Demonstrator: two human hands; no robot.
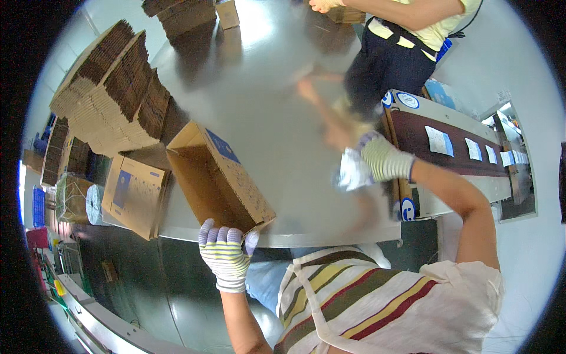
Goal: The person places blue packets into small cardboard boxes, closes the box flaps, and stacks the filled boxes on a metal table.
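My left hand (225,252), in a striped glove with purple fingertips, is closed on the near edge of an open cardboard box (240,182). The box lies tilted on the grey metal table (277,124), its opening facing left and toward me. Over the table's right side is my right hand (384,158), gloved alike and blurred by motion. Its fingers are closed on a shiny white and pale blue packet (350,171). The box's inside looks bare in the part that shows.
Tall stacks of flattened cardboard (112,88) stand at left, beside folded cartons (135,194). At right a conveyor belt (466,141) carries several packets (439,141). A co-worker (389,65) leans over the table at the far right, one arm blurred. More cardboard stacks (183,17) sit at the back.
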